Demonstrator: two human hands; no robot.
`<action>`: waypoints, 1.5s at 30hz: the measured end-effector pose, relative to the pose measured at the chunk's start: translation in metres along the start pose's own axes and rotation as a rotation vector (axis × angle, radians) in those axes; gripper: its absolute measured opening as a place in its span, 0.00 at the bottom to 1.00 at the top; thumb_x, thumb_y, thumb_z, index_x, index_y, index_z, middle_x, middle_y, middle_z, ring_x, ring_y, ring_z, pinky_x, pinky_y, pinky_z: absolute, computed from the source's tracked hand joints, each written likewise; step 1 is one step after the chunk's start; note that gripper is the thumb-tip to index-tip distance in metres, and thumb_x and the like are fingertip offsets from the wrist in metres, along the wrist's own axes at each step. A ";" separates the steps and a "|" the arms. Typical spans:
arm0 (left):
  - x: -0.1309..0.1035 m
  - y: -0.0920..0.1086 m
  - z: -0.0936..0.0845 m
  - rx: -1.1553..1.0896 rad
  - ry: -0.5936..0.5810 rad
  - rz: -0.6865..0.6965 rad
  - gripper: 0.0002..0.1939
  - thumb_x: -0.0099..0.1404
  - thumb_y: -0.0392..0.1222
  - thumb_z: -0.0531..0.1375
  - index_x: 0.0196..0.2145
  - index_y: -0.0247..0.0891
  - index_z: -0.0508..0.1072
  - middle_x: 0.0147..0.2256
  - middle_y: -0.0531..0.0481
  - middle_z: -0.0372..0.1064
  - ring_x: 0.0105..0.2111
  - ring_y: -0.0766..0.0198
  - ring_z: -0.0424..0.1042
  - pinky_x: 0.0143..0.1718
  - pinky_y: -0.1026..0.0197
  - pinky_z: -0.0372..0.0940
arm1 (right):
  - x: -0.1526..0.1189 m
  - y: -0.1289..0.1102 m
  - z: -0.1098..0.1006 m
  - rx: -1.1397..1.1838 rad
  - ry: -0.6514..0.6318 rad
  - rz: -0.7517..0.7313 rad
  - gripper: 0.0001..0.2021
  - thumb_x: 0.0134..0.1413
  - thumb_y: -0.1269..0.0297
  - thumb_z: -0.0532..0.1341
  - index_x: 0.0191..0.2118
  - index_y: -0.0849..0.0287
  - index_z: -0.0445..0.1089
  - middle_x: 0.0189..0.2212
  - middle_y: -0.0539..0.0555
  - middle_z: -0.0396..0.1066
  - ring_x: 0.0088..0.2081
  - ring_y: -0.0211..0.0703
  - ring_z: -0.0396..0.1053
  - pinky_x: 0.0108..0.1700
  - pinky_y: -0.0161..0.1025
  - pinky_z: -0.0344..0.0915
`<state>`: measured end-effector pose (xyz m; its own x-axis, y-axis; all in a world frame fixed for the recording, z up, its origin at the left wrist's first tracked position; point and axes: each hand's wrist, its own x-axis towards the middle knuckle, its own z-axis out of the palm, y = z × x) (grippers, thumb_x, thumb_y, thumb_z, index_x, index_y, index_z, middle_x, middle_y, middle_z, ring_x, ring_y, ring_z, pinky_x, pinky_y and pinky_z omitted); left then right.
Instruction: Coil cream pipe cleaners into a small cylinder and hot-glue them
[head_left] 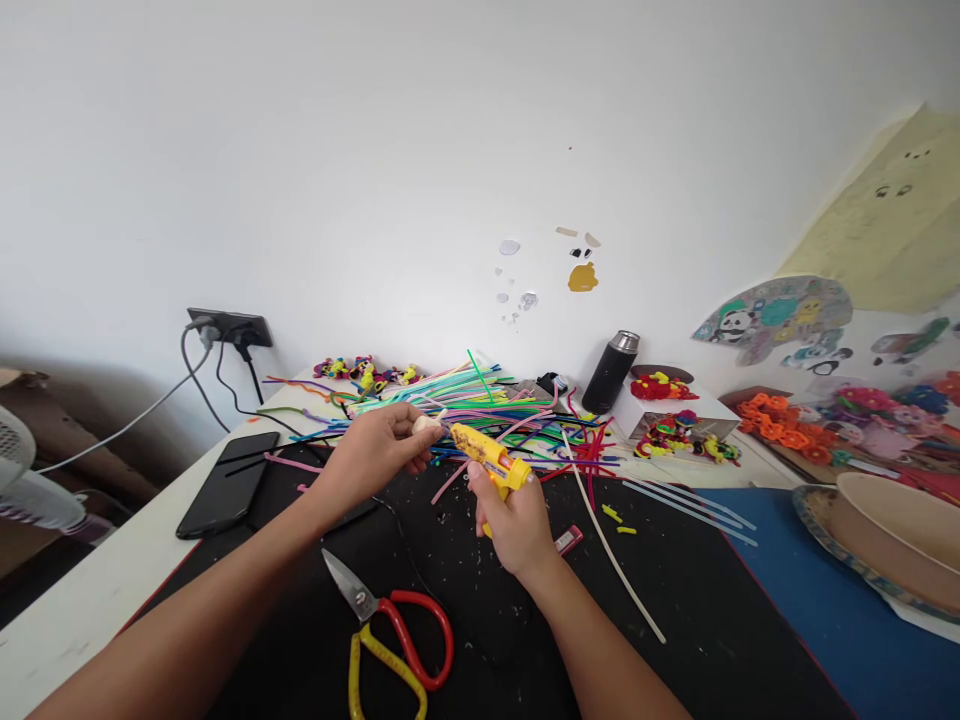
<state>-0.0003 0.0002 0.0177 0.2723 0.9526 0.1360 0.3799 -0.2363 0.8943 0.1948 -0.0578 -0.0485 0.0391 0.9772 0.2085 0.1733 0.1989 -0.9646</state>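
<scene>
1. Pinching a small cream-coloured piece (426, 425) in its fingertips, the left hand (375, 450) meets the nozzle end of a yellow plastic glue gun (476, 450), which the right hand (517, 520) grips by its handle. The hands are close together but apart.
2. The step in hand looks like bringing nozzle and piece together; the next move would call for a steady tip and fingers clear of possible heat.
3. Counted at the hands: one gun, one piece.
4. Just beyond them lies a heap of multicoloured fuzzy stems (480, 410), too tangled to count.
5. Nearer the person, below the left hand: one pair of red-and-yellow-handled scissors (364, 603).
6. Right of the right hand: one long cream stem (601, 532), two short yellow-green bits (611, 513) and apparently four translucent sticks (694, 512).
7. Farther out: one black phone (225, 485) leftward, one black bottle (611, 372) beyond the right hand.
</scene>
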 end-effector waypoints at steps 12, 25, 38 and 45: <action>-0.003 0.005 0.000 0.117 0.024 0.052 0.25 0.64 0.68 0.62 0.30 0.42 0.72 0.23 0.53 0.75 0.24 0.58 0.76 0.28 0.60 0.67 | 0.001 0.001 0.000 -0.066 -0.003 -0.038 0.25 0.67 0.40 0.59 0.29 0.57 0.71 0.12 0.46 0.62 0.14 0.39 0.64 0.18 0.34 0.59; -0.003 0.003 0.001 0.120 0.006 0.058 0.24 0.65 0.66 0.62 0.29 0.42 0.70 0.23 0.54 0.75 0.24 0.58 0.76 0.28 0.61 0.65 | 0.000 0.000 0.000 -0.048 0.043 -0.038 0.25 0.66 0.40 0.59 0.30 0.58 0.71 0.14 0.47 0.63 0.15 0.38 0.64 0.18 0.33 0.58; -0.003 0.002 0.002 0.090 -0.005 0.049 0.22 0.65 0.63 0.64 0.30 0.41 0.71 0.23 0.54 0.75 0.23 0.58 0.76 0.28 0.61 0.66 | 0.001 0.001 0.000 -0.047 0.071 -0.039 0.25 0.66 0.40 0.59 0.28 0.58 0.70 0.13 0.46 0.62 0.15 0.38 0.64 0.18 0.33 0.58; -0.002 -0.004 0.006 0.107 -0.049 0.042 0.22 0.65 0.63 0.63 0.28 0.42 0.70 0.23 0.53 0.75 0.24 0.57 0.77 0.28 0.60 0.68 | 0.002 -0.003 0.001 -0.017 0.110 -0.014 0.27 0.65 0.39 0.59 0.25 0.57 0.68 0.12 0.47 0.62 0.14 0.38 0.64 0.18 0.33 0.57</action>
<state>0.0034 -0.0019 0.0113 0.3316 0.9316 0.1488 0.4586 -0.2970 0.8375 0.1938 -0.0562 -0.0455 0.1442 0.9602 0.2391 0.1908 0.2101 -0.9589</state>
